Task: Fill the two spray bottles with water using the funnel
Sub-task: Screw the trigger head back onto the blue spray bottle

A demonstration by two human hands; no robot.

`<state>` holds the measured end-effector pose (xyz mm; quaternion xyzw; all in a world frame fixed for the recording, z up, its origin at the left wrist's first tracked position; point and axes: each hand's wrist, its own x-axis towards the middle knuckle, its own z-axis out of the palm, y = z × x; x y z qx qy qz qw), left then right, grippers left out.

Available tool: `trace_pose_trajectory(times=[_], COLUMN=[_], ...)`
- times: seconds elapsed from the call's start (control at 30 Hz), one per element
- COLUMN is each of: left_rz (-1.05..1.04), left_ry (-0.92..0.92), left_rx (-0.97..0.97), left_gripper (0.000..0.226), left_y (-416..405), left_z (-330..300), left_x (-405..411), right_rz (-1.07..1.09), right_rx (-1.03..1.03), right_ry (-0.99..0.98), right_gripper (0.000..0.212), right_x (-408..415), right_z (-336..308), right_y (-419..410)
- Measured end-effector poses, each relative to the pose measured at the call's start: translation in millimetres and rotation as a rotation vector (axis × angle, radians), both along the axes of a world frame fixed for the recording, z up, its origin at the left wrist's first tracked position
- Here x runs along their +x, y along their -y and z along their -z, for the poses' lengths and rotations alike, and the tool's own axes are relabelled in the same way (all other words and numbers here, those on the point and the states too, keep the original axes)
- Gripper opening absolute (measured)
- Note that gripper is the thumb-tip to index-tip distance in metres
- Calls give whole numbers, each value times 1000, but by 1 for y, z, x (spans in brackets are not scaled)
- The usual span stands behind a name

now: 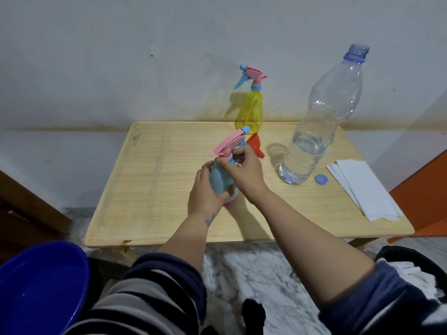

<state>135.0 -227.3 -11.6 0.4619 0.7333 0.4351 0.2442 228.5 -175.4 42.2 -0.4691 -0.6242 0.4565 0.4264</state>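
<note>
**Both hands on the blue spray bottle**

At frame centre, the left hand (205, 189) grasps the blue spray bottle (221, 176) by its body while the right hand (244, 170) pinches its pink-topped neck. The orange funnel (256, 145) lies just behind; the yellow spray bottle (250, 110) stands further back, and the water bottle (321, 122) stands uncapped at right on the wooden table (150, 189).

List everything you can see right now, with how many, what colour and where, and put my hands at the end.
blue spray bottle: 1, light blue with pink head, table centre, held
yellow spray bottle: 1, yellow, pink and blue head, table's far edge
funnel: 1, orange, lying behind the blue spray bottle
water bottle: 1, clear, uncapped, partly full, table right
cap: 1, blue, beside the water bottle
paper sheets: small stack, white, table's right edge
table: 1, light wood
basin: 1, dark blue, lower left
left hand: grips the bottle's body
right hand: pinches its collar
</note>
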Motion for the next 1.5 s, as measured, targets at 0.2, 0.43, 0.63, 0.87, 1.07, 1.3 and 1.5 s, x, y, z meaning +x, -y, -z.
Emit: trace_pose_trajectory(times=[0.2,0.43,0.63,0.87,1.07,1.3,1.5], left_rz=[4,-29,203,159,88,176,175], left_ry=[5,-50,-1,38,-4,59,-15], left_rx=[-10,-1,-30,2,-47,-11,-65], left_gripper=[73,70,94,74,73,87,84], left_y=[-1,-1,-6,-7,-10,10,27], left_z=[1,3,-1,-5,-2,-9,-21], left_x=[-2,1,-20,-8,1,-4,4], right_rz=[-73,30,-190,-64,26,0,38], right_rx=[33,24,-56,81,120,-144,-145], right_ry=[44,34,44,116,98,-59,171], right_gripper=[25,23,21,24,33,22,19], right_x=[2,-3,14,7,-4,-1,-8], right_z=[5,1,-8,3,3,-20,-35], right_y=[3,2,-10,-1,9,-8,-15])
